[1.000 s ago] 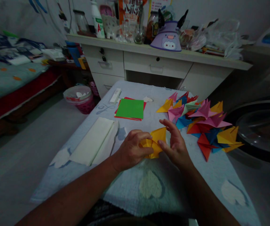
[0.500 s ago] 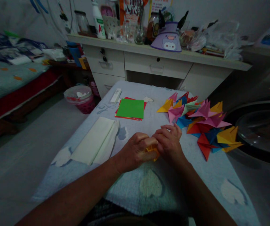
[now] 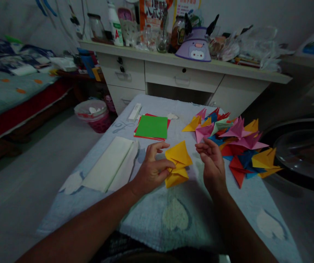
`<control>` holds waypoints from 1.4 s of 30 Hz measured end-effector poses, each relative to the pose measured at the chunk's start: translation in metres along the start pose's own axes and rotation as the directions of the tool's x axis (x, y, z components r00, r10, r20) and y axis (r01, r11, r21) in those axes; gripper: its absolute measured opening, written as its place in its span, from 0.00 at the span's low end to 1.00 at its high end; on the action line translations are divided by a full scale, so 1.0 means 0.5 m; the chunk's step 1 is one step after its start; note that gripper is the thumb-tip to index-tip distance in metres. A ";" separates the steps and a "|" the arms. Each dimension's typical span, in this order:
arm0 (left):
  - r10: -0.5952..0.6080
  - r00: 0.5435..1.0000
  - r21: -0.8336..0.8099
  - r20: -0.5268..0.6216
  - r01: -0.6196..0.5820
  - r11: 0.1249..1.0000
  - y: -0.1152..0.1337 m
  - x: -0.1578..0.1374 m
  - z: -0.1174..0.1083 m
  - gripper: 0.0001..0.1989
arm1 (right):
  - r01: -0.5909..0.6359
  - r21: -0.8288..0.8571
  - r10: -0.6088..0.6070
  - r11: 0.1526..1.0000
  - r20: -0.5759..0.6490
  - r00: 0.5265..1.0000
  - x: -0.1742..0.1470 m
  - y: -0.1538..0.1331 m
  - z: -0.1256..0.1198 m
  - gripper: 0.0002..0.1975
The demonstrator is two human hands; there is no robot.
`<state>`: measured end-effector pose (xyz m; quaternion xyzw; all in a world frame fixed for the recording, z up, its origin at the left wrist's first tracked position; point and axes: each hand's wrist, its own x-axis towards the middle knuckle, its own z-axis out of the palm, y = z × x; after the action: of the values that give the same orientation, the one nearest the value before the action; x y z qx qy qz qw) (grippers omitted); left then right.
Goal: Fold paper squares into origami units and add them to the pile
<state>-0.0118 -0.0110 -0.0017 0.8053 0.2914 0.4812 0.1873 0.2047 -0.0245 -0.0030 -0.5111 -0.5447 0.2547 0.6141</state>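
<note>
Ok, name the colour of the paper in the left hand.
The folded paper is yellow, shown in the head view.

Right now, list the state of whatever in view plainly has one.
Yellow paper piece: folded, held
Left hand: pinching that paper
Right hand: empty, fingers curled
Green square paper sheet: flat, unfolded
Multicoloured origami paper shapes: folded, heaped
Cream rectangular sheet: folded, lying flat
White middle drawer: shut
Pink plastic bin: upright

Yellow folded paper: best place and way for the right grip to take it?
Probably a light pinch on the right corner of the yellow folded paper's upper part, coming from the right. That corner juts out uncovered toward the empty right grip, while the left grip's thumb lies over the left side near the narrow middle.
</note>
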 end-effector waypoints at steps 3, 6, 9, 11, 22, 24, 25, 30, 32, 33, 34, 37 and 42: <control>-0.103 0.994 -0.069 -0.038 0.100 0.993 -0.006 0.001 -0.003 0.10 | -0.086 0.052 0.067 0.995 0.291 0.954 0.000 0.028 -0.007 0.32; -0.153 0.987 -0.146 -0.050 0.145 0.979 -0.008 0.004 -0.003 0.07 | -0.132 -0.017 0.122 0.991 0.505 0.854 -0.007 0.031 0.001 0.36; -0.200 0.979 -0.222 -0.038 0.187 0.957 -0.010 0.007 -0.001 0.05 | -0.181 0.007 0.141 0.984 0.594 0.792 -0.014 0.015 0.018 0.37; -0.237 0.971 -0.270 -0.026 0.222 0.937 -0.012 0.009 0.001 0.04 | -0.198 0.047 0.129 0.979 0.612 0.780 -0.018 0.006 0.027 0.34; -0.362 0.929 -0.363 0.081 0.365 0.857 -0.002 0.022 0.004 0.02 | -0.089 0.037 0.054 0.995 0.555 0.830 -0.015 -0.011 0.037 0.09; -0.403 0.908 -0.352 0.115 0.417 0.838 -0.003 0.021 0.007 0.02 | -0.116 0.045 0.074 0.992 0.540 0.839 -0.017 -0.009 0.039 0.07; -0.426 0.895 -0.360 0.129 0.443 0.821 -0.004 0.019 0.008 0.03 | -0.149 0.052 0.099 0.987 0.533 0.840 -0.018 -0.008 0.039 0.07; -0.472 0.858 -0.622 0.201 0.484 0.615 -0.007 0.012 0.008 0.24 | -0.376 0.129 0.261 0.918 0.517 0.815 -0.027 -0.001 0.044 0.10; -0.453 0.855 -0.684 0.252 0.488 0.542 -0.008 0.012 0.007 0.34 | -0.445 0.162 0.317 0.881 0.496 0.808 -0.029 0.002 0.046 0.12; -0.452 0.849 -0.684 0.274 0.502 0.530 -0.009 0.012 0.008 0.38 | -0.469 0.181 0.337 0.865 0.482 0.809 -0.030 0.005 0.047 0.13; -0.460 0.836 -0.664 0.297 0.528 0.530 -0.010 0.013 0.010 0.41 | -0.485 0.200 0.352 0.851 0.469 0.810 -0.031 0.007 0.048 0.13; -0.518 0.778 -0.552 0.355 0.622 0.555 -0.012 0.015 0.016 0.29 | -0.505 0.244 0.367 0.828 0.444 0.817 -0.033 0.010 0.052 0.13; -0.557 0.743 -0.403 0.371 0.669 0.624 -0.015 0.019 0.014 0.08 | -0.534 0.256 0.398 0.806 0.433 0.809 -0.029 0.010 0.049 0.15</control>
<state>-0.0044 0.0009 -0.0031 0.6218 0.3892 0.3590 0.5771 0.1790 -0.0267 -0.0160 -0.4523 -0.4450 0.5853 0.5049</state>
